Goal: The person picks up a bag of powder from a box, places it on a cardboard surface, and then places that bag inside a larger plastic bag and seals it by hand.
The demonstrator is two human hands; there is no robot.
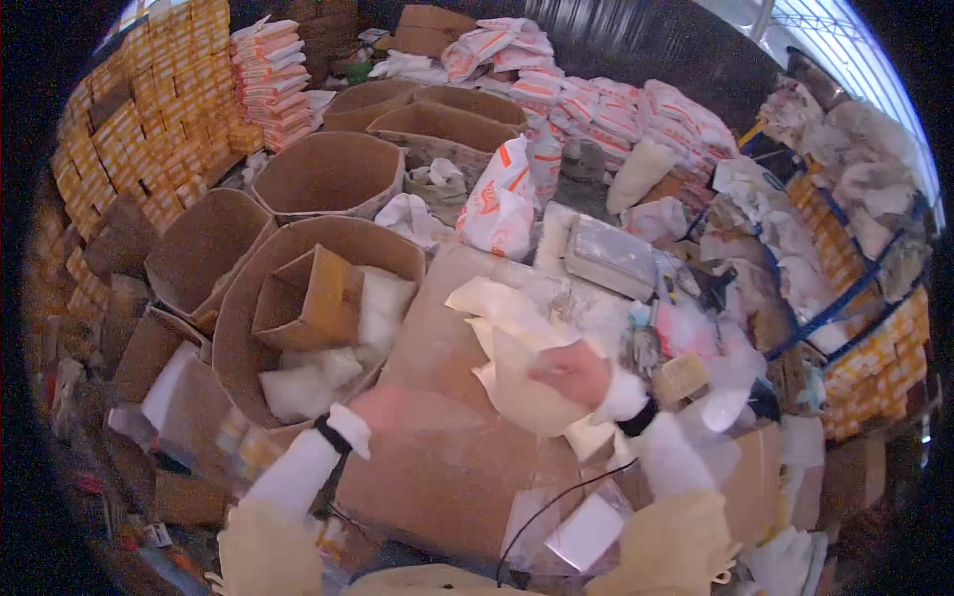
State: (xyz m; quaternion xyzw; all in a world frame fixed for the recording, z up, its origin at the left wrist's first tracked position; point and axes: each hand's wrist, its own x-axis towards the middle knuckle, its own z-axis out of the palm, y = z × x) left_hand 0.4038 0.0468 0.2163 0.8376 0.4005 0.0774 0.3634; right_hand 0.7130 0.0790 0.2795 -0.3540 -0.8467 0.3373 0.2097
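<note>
My left hand [383, 412] is smeared by motion over the brown cardboard work surface [437, 467], close to the rim of a large open carton. A thin see-through streak, like clear film, stretches from it to the right; whether the hand grips it I cannot tell. My right hand [574, 372] has its fingers curled together over a heap of cream-coloured sheets or flat bags [517, 343], and what lies inside the fingers is hidden. Both wrists carry black bands over white sleeves. Near my body lies a white flat packet [588, 531] in clear plastic, with a thin black cord passing beside it.
The large round-sided carton [234, 338] at left holds a smaller cardboard box [310, 295] and white filled bags [313, 382]. More open cartons [328, 174] stand behind. A grey metal scale [611, 256] and a white-orange sack [500, 204] sit beyond the surface. Blue-framed shelving [835, 308] stands right.
</note>
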